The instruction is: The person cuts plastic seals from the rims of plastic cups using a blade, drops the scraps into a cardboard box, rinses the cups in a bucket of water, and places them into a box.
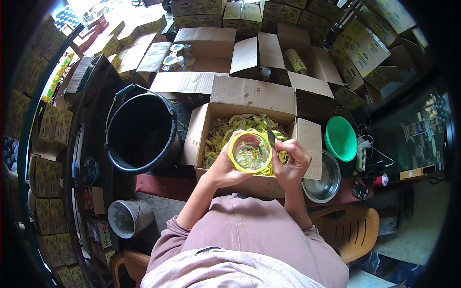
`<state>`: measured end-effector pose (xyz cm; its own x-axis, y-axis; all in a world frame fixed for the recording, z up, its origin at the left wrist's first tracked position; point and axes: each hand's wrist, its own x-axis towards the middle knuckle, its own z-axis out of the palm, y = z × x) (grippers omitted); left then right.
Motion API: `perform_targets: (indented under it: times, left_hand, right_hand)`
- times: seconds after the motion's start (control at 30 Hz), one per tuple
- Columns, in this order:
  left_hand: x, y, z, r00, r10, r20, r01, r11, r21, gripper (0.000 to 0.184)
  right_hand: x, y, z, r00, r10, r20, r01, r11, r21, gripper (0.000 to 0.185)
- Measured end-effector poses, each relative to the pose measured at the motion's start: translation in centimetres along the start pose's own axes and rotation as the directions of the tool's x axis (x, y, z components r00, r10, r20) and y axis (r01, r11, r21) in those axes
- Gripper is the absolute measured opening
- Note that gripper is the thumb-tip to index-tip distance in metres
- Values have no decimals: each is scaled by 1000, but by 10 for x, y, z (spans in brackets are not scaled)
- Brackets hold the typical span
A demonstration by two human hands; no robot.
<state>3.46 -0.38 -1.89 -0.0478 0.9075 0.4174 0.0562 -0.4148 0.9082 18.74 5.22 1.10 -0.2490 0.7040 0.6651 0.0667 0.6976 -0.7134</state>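
A clear round cup with a yellow rim (250, 152) is held over an open cardboard box (253, 93). My left hand (224, 165) wraps round the cup's left side and underside. My right hand (292, 164) is closed on a dark knife (271, 136), whose blade points up beside the cup's right rim. The fingers of this hand are close to the rim; whether they touch it is hard to tell. Yellow-green strips (218, 137) fill the box beneath both hands.
A black bucket (139, 132) stands left of the box, a grey bucket (128, 219) below it. At the right are a green bowl (340, 138), a clear basin (322, 178) and a phone (360, 190). Open cartons (204, 34) stand behind; a brown chair (353, 230) is at lower right.
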Motion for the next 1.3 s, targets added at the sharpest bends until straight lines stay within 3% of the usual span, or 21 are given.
perform_targets:
  times: [0.27,0.37,0.77,0.97,1.1,1.2,1.3]
  left_hand:
    - [0,-1,-3,999,14,52,-10,998,-69,64]
    - [-1,-4,6,996,-78,-30,74,992,-106,69]
    - [0,-3,3,996,-84,-36,76,979,-187,70]
    - [4,1,-2,1000,-18,-15,17,995,-100,68]
    - [2,-7,-1,1000,-24,-5,22,960,-279,63]
    - [-2,-8,1,992,-115,46,124,887,-445,61]
    - [-3,-9,2,991,-127,45,134,883,-449,63]
  right_hand:
    - [-3,0,3,1000,18,-7,-18,1000,-15,26]
    - [-4,1,6,999,22,-34,-22,1000,-15,26]
    - [-16,-2,3,998,40,-38,-42,998,-46,17]
    - [-15,-10,2,994,73,-81,-75,997,-23,17]
    - [-16,-14,3,996,50,-80,-56,996,-73,17]
    - [-15,-18,6,996,31,-80,-42,991,-130,16]
    - [-13,-20,8,995,23,-94,-40,982,-185,16]
